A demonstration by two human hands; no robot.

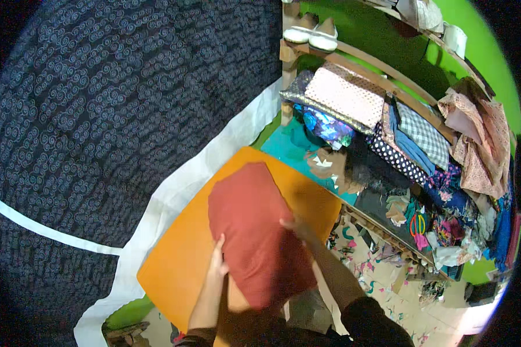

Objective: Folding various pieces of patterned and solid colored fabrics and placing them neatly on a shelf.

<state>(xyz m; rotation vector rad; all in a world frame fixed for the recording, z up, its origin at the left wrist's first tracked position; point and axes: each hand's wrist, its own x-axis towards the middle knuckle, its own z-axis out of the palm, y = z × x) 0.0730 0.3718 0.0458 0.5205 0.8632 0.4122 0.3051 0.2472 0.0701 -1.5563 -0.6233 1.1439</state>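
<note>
Uneven light; shadow darkens right side of red cloth (246,214); glare lower right; fisheye rim bowed, black, grainy.

We are making out no readable text, label, brand, number or sign on anything in view.
</note>
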